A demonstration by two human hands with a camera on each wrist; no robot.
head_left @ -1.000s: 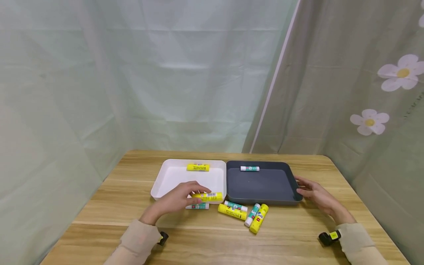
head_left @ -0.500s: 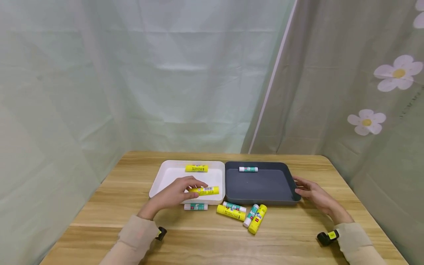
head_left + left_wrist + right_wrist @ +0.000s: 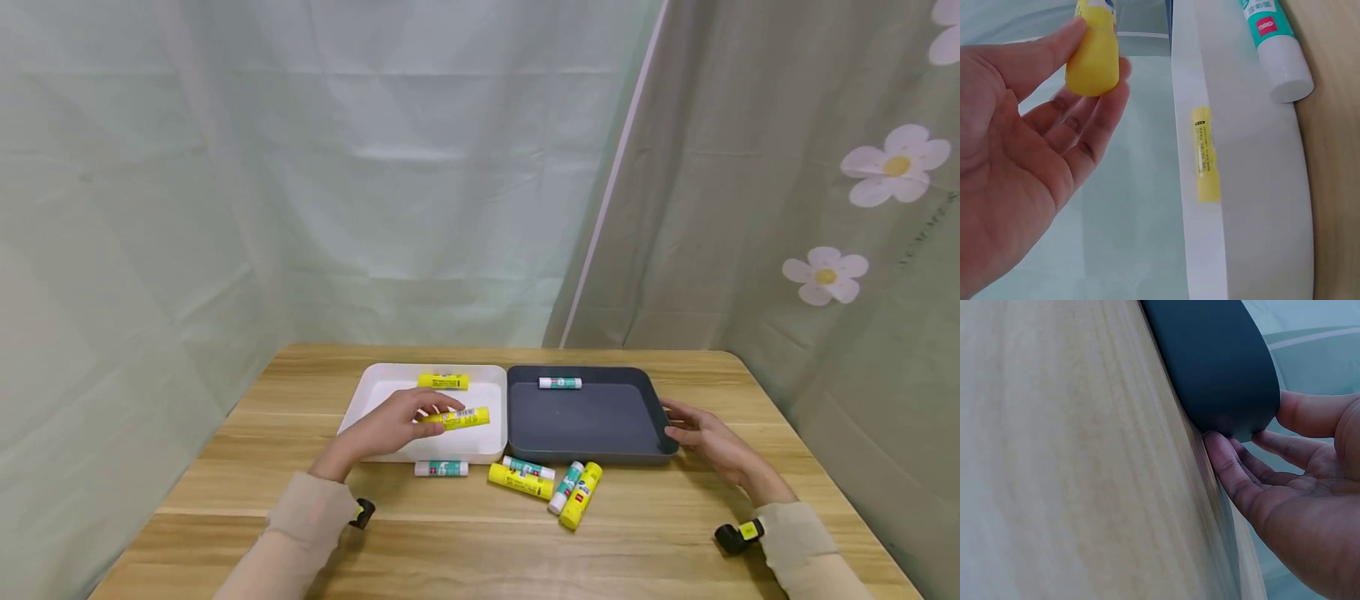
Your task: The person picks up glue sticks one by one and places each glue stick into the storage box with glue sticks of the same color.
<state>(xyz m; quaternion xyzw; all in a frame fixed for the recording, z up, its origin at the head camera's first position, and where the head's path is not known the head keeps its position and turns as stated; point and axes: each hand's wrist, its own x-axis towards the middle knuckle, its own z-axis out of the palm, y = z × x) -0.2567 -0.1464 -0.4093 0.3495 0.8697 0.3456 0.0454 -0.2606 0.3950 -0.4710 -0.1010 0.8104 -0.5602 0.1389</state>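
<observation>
My left hand (image 3: 401,418) pinches a yellow glue stick (image 3: 467,418) between thumb and fingers, over the white tray (image 3: 378,400). In the left wrist view, the lower end of the held glue stick (image 3: 1092,67) points toward the camera. Another yellow glue stick (image 3: 442,382) lies at the tray's back. My right hand (image 3: 708,437) grips the right side of the dark grey tray (image 3: 585,421), thumb at the rim. In the right wrist view, its fingertips meet the outside of the dark wall (image 3: 1225,375). A white-and-green glue stick (image 3: 559,383) lies in that tray.
In front of the trays on the wooden table (image 3: 450,550) lie a white-and-green glue stick (image 3: 441,468), a yellow one (image 3: 521,481) against a white-and-green one (image 3: 529,467), and a slanted pair, white-and-green (image 3: 566,487) and yellow (image 3: 581,497). Curtains (image 3: 450,183) hang behind.
My left hand has lifted the yellow glue stick from the white tray's front edge and carried it farther back over the tray. The right hand stays at the dark tray.
</observation>
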